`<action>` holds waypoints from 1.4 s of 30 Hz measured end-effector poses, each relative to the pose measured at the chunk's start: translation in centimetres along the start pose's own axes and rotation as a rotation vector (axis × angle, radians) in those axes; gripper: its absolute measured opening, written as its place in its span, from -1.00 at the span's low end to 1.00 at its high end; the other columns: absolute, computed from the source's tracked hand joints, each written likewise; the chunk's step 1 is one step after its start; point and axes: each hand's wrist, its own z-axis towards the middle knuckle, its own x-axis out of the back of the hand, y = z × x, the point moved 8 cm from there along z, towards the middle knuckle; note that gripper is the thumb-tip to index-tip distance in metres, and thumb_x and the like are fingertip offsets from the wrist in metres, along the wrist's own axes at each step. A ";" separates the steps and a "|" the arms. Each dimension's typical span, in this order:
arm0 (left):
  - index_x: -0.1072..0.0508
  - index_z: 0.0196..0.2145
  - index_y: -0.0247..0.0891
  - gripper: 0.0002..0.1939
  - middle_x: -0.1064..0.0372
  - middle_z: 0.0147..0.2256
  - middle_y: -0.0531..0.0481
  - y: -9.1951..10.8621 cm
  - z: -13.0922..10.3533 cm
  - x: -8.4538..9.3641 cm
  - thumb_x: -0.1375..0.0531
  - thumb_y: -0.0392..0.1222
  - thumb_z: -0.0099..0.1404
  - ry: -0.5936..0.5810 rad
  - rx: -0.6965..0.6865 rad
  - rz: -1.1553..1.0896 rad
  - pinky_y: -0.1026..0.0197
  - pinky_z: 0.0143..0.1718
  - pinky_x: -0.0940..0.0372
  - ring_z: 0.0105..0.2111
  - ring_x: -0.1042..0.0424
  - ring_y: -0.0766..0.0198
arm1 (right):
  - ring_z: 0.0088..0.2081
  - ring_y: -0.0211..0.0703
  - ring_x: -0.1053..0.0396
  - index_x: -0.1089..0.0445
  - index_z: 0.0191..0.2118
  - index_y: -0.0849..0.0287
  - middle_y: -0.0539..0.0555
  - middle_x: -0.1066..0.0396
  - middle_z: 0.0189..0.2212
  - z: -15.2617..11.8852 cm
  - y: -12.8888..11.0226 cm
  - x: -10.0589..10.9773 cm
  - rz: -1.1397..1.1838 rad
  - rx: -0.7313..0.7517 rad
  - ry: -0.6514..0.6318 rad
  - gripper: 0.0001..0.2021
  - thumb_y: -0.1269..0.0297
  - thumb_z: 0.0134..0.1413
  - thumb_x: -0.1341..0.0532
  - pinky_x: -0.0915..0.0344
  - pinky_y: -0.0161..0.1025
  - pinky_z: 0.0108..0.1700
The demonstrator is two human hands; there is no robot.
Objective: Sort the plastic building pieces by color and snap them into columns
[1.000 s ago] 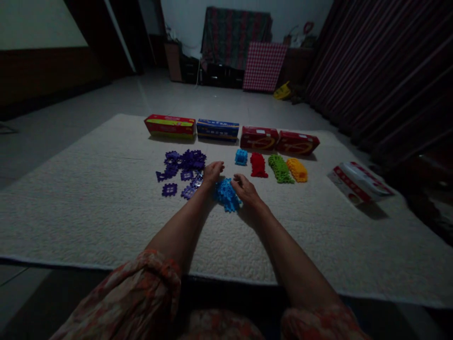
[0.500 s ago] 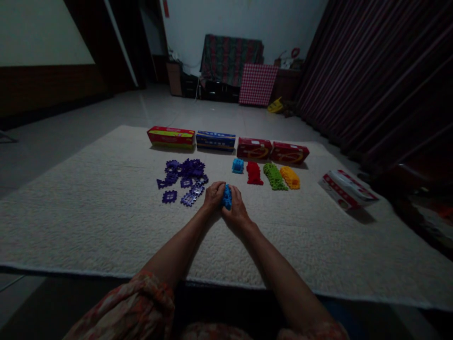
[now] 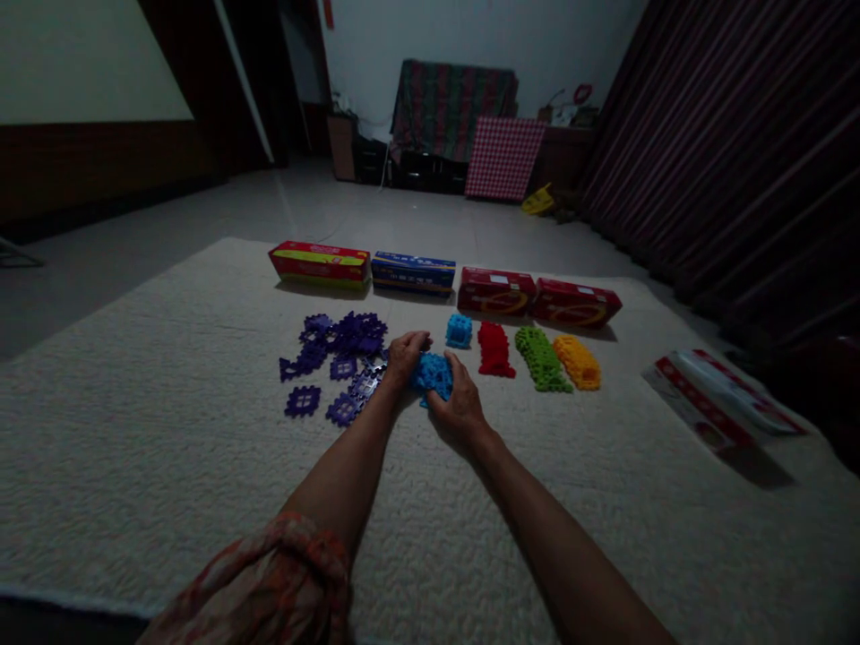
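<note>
Fingers of my right hand (image 3: 463, 401) curl narrowly around the near right side of the blue toothed pieces (image 3: 434, 374), thumb low against them and the other fingertips higher up, so the bunch is held between. My left hand (image 3: 405, 358) cups the left side of the same bunch, its fingers bent over the far edge; its thumb is hidden from me, so I cannot tell how tightly it closes. The bunch lies between my two palms, low over the pale quilted mat (image 3: 202, 466), and one small blue bit pokes out beneath it.

Just beyond, a small blue cube (image 3: 459, 331) rests on the mat. To its right stand out a red stack (image 3: 494, 349), a green stack (image 3: 542, 360) and a yellow stack (image 3: 578, 363), lying one beside another. On my left, purple pieces (image 3: 356, 333) are scattered, some heaped and overlapping, others flat with window-like openings, the nearest ones close to my left wrist.

Farther off, a row of boxes crosses the mat: a red and yellow box (image 3: 321, 266), a blue box (image 3: 413, 274), and two dark red boxes (image 3: 495, 292) at the right end. Well apart to the right sits a white and red box (image 3: 722, 399). Past the mat's far edge I see a checked cloth (image 3: 503, 159), and dark pleated curtains (image 3: 712, 116) hang along the right.
</note>
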 end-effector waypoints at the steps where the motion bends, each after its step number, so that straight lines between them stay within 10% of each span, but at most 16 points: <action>1: -0.58 -0.36 -0.28 -0.63 -0.57 -0.37 -0.14 0.0 0.1 0.2 -0.24 0.10 0.09 -0.003 -0.003 -0.017 0.15 -0.23 -0.38 -0.32 -0.53 0.14 | 0.19 0.16 -0.33 -0.13 0.31 0.32 0.36 -0.32 0.18 -0.1 -0.1 0.1 0.000 0.001 -0.003 -0.26 0.36 -0.05 -0.21 -0.28 0.11 0.26; 13: -0.55 -0.38 -0.30 -0.62 -0.52 -0.37 -0.08 0.4 1.6 3.1 -0.29 0.11 0.05 0.067 0.042 -0.062 0.25 -0.37 -0.37 -0.38 -0.47 0.24 | 0.18 0.14 -0.34 -0.14 0.31 0.28 0.33 -0.34 0.17 -0.2 -0.7 0.2 0.019 0.014 -0.032 -0.28 0.33 -0.03 -0.22 -0.29 0.09 0.25; 23: -0.60 -0.32 -0.34 -0.69 -0.56 -0.41 -0.14 -0.2 2.8 -2.7 -0.39 -0.05 0.06 -0.565 0.255 0.089 0.32 -0.48 -0.23 -0.49 -0.43 0.33 | 0.16 0.12 -0.37 -0.14 0.31 0.19 0.26 -0.35 0.19 -0.2 -0.6 1.2 0.110 0.014 -0.148 -0.28 0.23 0.00 -0.25 -0.30 0.07 0.22; 37: -0.55 -0.17 -0.37 -0.70 -0.50 -0.46 0.00 0.1 4.8 -2.0 -0.26 -0.16 0.16 -0.272 0.142 0.044 0.37 -0.60 -0.13 -0.64 -0.31 0.43 | 0.14 0.14 -0.35 -0.22 0.30 0.17 0.28 -0.35 0.14 1.2 0.1 1.4 0.026 0.141 -0.276 -0.33 0.12 0.09 -0.28 -0.30 0.06 0.19; 42: -0.58 -0.27 -0.35 -0.77 -0.47 -0.54 0.03 0.2 4.2 -2.7 -0.25 -0.19 0.12 -0.368 0.118 0.094 0.38 -0.59 -0.16 -0.62 -0.34 0.39 | 0.00 0.01 -0.40 -0.36 0.13 0.16 0.20 -0.42 -0.03 1.4 -0.5 1.6 0.135 0.161 -0.271 -0.62 0.16 0.27 -0.11 -0.34 -0.05 0.08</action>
